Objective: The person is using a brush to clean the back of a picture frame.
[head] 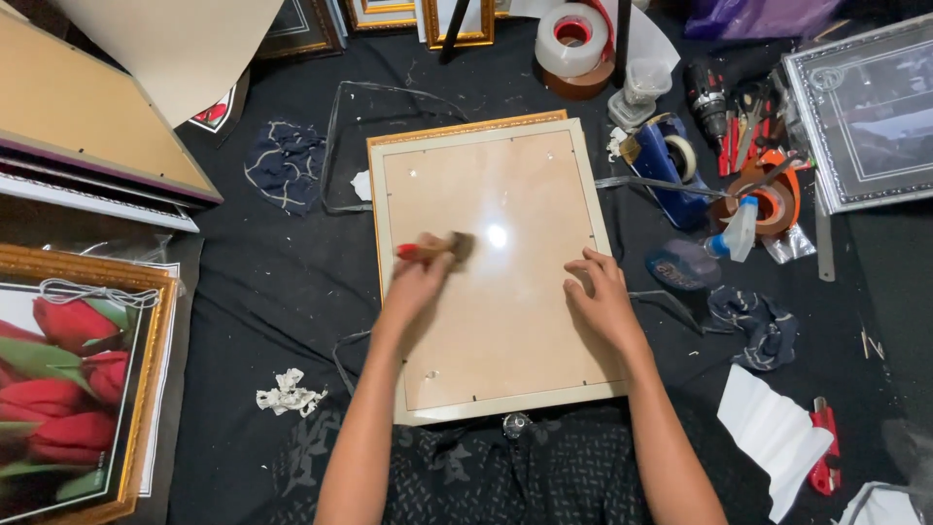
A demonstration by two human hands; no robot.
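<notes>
Brush clamped in left hand grip over frame back; right hand flat, fingers apart.

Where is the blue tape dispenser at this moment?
In the head view, the blue tape dispenser lies on the black cloth just right of the picture frame, near its upper right corner, with an orange tape roll to its right.
</notes>
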